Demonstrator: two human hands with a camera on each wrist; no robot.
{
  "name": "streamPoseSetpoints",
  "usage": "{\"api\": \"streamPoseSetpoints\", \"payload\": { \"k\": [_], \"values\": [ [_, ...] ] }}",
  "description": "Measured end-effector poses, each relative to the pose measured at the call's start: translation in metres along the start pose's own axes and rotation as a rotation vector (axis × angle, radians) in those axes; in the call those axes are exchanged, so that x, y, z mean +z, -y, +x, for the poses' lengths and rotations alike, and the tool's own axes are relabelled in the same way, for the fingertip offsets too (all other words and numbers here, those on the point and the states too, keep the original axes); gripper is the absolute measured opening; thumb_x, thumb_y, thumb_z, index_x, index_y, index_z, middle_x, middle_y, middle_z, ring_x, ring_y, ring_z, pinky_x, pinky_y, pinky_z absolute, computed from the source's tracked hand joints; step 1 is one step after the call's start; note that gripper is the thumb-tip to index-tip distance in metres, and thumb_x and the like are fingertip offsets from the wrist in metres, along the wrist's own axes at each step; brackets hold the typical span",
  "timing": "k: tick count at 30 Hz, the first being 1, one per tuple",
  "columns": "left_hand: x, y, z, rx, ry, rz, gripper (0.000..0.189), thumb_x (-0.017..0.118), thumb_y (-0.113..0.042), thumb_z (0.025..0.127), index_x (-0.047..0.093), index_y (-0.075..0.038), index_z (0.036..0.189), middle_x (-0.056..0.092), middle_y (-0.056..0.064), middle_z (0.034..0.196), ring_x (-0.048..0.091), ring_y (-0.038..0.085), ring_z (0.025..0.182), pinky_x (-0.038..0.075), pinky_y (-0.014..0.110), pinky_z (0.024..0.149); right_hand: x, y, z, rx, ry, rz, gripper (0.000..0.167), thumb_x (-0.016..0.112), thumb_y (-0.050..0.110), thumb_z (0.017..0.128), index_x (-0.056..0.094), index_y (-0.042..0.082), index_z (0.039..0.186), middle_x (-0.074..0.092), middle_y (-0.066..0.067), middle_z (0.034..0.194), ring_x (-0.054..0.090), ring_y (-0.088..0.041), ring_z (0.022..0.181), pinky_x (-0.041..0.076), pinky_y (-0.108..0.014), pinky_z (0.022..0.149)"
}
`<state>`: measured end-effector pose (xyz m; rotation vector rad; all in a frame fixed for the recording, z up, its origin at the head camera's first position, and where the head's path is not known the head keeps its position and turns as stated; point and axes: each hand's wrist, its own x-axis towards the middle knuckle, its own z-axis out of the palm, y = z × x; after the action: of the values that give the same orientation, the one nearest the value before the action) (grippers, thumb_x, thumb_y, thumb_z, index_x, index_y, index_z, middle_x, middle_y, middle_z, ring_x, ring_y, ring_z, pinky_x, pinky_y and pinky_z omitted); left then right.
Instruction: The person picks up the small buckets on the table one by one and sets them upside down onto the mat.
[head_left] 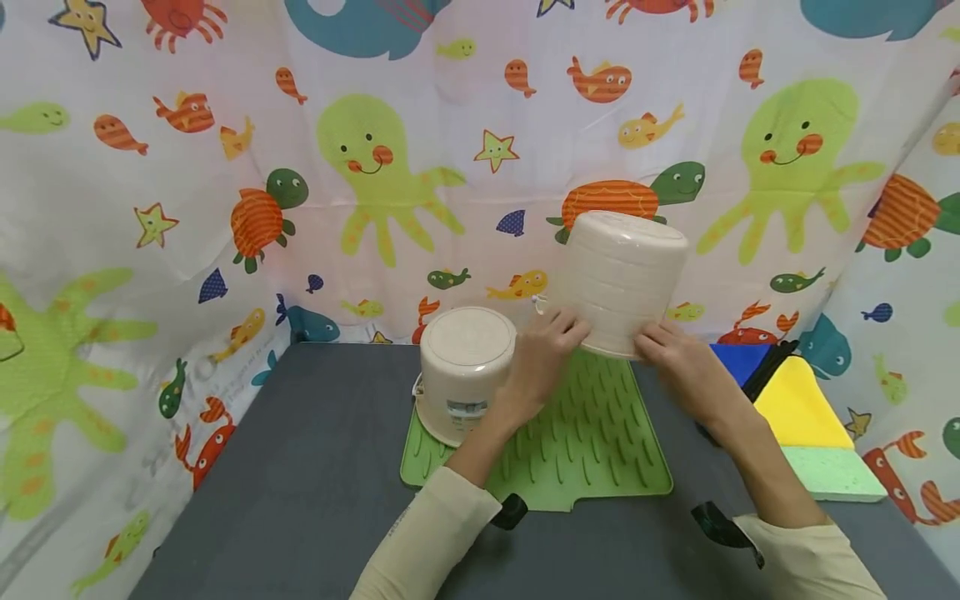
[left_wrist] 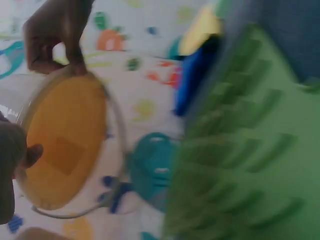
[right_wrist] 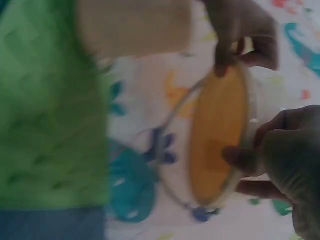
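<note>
A cream plastic bucket (head_left: 618, 283) is held bottom-up and tilted above a green ridged mat (head_left: 592, 442). My left hand (head_left: 546, 354) grips its rim on the left side, and my right hand (head_left: 686, 367) grips the rim on the right. In the right wrist view, the bucket's mouth (right_wrist: 220, 135) looks orange-brown inside, with the right thumb just over the rim and a thin handle (right_wrist: 162, 145) hanging away from it. A second cream bucket (head_left: 467, 358) stands upside down on the mat's left part, beside my left forearm, with a label on its side.
The mat lies on a dark grey table (head_left: 300, 467). To the right are a yellow cloth (head_left: 802, 404), a pale green block (head_left: 832, 473), a blue item (head_left: 738, 360) and black strips (head_left: 768, 371). A curtain printed with sea animals (head_left: 480, 108) hangs behind and at the sides.
</note>
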<state>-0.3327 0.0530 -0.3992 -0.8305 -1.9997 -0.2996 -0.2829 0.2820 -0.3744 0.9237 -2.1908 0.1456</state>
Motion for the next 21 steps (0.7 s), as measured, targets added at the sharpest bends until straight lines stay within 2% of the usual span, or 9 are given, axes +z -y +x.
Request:
{"api": "streamPoseSetpoints", "payload": {
  "k": [3,6,9,11,14,17,21],
  "values": [
    [0.019,-0.011,-0.025,0.033,0.152,0.027,0.015,0.07,-0.009,0.095,0.075,-0.022,0.098,0.073,-0.01,0.104,0.067,0.009,0.096,0.057,0.021,0.075,0.025,-0.008,-0.028,-0.065,0.036,-0.05,0.04,0.076,-0.025,0.069,0.064,0.003,0.093,0.069,-0.01,0.1,0.065,-0.029,0.091,0.06,-0.044,0.06],
    [0.035,-0.021,-0.051,0.059,0.351,0.001,0.017,0.068,-0.011,0.096,0.075,-0.022,0.108,0.074,-0.009,0.113,0.067,0.01,0.104,0.059,0.023,0.078,0.047,-0.011,-0.055,-0.115,0.098,-0.048,0.039,0.079,-0.021,0.067,0.064,0.006,0.09,0.068,-0.007,0.099,0.064,-0.024,0.088,0.058,-0.038,0.057],
    [0.042,-0.028,-0.071,0.086,0.525,-0.058,0.017,0.065,-0.012,0.1,0.075,-0.02,0.112,0.074,-0.006,0.119,0.067,0.013,0.11,0.06,0.023,0.081,0.064,-0.009,-0.076,-0.157,0.156,-0.028,0.038,0.079,-0.018,0.064,0.063,0.007,0.087,0.067,-0.004,0.095,0.059,-0.021,0.084,0.054,-0.034,0.056],
    [0.043,-0.031,-0.079,0.099,0.6,-0.079,0.015,0.064,-0.013,0.102,0.075,-0.019,0.111,0.073,-0.005,0.119,0.067,0.015,0.111,0.059,0.023,0.081,0.071,-0.007,-0.086,-0.176,0.172,-0.026,0.036,0.079,-0.017,0.065,0.066,0.008,0.088,0.067,-0.003,0.094,0.059,-0.02,0.085,0.055,-0.033,0.058],
    [0.041,-0.034,-0.084,0.086,0.648,-0.079,0.013,0.065,-0.014,0.103,0.077,-0.019,0.105,0.074,-0.005,0.117,0.067,0.015,0.11,0.058,0.022,0.081,0.076,-0.003,-0.094,-0.192,0.188,-0.014,0.032,0.076,-0.016,0.068,0.069,0.008,0.088,0.068,-0.003,0.095,0.059,-0.02,0.088,0.056,-0.032,0.063],
    [0.038,-0.036,-0.089,0.087,0.664,-0.05,0.016,0.065,-0.011,0.101,0.078,-0.021,0.101,0.074,-0.008,0.113,0.067,0.012,0.105,0.058,0.02,0.078,0.076,0.001,-0.096,-0.205,0.224,-0.004,0.027,0.073,-0.014,0.071,0.07,0.009,0.086,0.068,-0.002,0.093,0.059,-0.018,0.087,0.055,-0.031,0.065],
    [0.031,-0.041,-0.096,0.139,0.681,-0.05,0.016,0.066,-0.011,0.099,0.079,-0.021,0.098,0.073,-0.007,0.11,0.066,0.01,0.099,0.057,0.019,0.076,0.07,0.007,-0.098,-0.222,0.278,-0.005,0.027,0.076,-0.013,0.068,0.071,0.01,0.082,0.063,0.0,0.087,0.055,-0.015,0.081,0.051,-0.026,0.061]
  ]
}}
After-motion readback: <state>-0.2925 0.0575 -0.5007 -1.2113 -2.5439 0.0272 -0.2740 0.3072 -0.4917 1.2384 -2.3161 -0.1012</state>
